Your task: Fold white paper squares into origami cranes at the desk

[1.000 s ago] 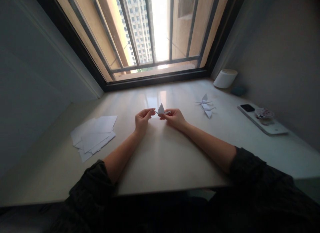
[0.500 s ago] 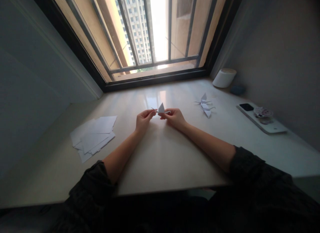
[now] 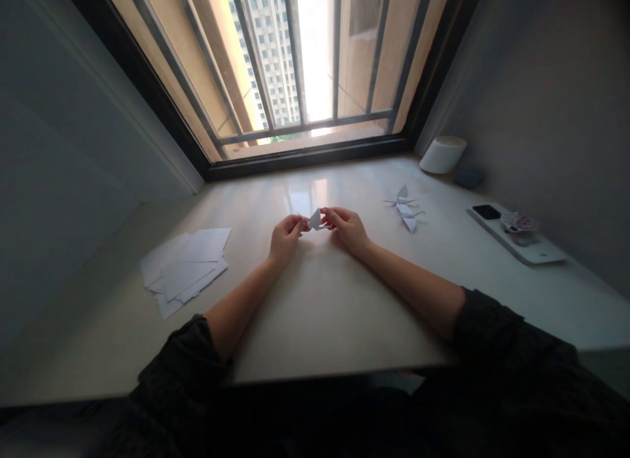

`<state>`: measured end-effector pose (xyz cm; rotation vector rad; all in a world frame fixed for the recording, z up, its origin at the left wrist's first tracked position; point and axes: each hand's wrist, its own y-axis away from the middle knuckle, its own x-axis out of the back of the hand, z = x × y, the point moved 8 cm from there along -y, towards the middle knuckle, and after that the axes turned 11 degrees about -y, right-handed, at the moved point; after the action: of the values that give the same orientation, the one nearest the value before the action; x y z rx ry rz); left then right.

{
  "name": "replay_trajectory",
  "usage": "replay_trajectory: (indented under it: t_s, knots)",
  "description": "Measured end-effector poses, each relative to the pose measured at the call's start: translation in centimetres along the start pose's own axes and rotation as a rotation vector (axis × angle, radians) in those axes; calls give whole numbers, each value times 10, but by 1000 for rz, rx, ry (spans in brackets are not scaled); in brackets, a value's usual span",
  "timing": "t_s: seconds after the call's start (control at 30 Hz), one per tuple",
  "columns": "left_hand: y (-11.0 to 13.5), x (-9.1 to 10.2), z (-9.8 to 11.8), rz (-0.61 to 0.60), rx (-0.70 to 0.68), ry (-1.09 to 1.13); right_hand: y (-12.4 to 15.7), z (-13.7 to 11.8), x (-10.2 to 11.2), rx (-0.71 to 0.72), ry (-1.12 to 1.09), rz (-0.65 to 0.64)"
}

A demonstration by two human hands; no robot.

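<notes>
A small white paper crane [image 3: 315, 220] is held just above the pale tabletop, between my two hands. My left hand [image 3: 287, 235] pinches it from the left, thumb and fingers closed on its end. From the right, my right hand [image 3: 348, 228] has its thumb and fingertips on the crane's wing and side. Part of the crane is hidden behind the fingers. Off to the right of my right hand, two more folded paper cranes [image 3: 406, 212] lie close together on the table.
A loose stack of white paper sheets [image 3: 191, 264] lies at the left. At the right rests a white phone [image 3: 534, 251] with a grip on its back. A white cup-like object [image 3: 443, 155] and a small bluish item [image 3: 468, 178] stand by the wall, near the barred window [image 3: 305, 149].
My right hand's fingers have shifted up to the crane's wing. The crane has turned and moved slightly left. My left hand keeps its pinch.
</notes>
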<state>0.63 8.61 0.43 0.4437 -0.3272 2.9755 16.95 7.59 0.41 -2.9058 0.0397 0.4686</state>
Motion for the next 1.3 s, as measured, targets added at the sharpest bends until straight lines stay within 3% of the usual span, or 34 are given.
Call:
replay_trajectory:
  t_s: [0.27,0.43,0.57,0.67,0.73,0.83,1.03,1.3]
  knots:
    - [1,-2,2,-13,-22,-35,1,5,-5,-12,-119,-31]
    - [-1,0,-3,3,-14,-27,2,8,-4,22,10,-62]
    - [-1,10,-2,118,-22,-69,6,-8,6,147,237,64]
    - [3,0,3,23,-36,-154,13,-29,3,311,431,97]
    - [7,-8,6,-64,-46,-188,18,-39,-5,409,532,54]
    - [11,-10,11,-85,-67,-227,22,-43,-13,477,588,-12]
    - [6,-2,11,0,-86,-151,18,-34,-11,400,461,-40]
    - [6,0,13,41,-87,-140,10,-22,4,250,454,81]
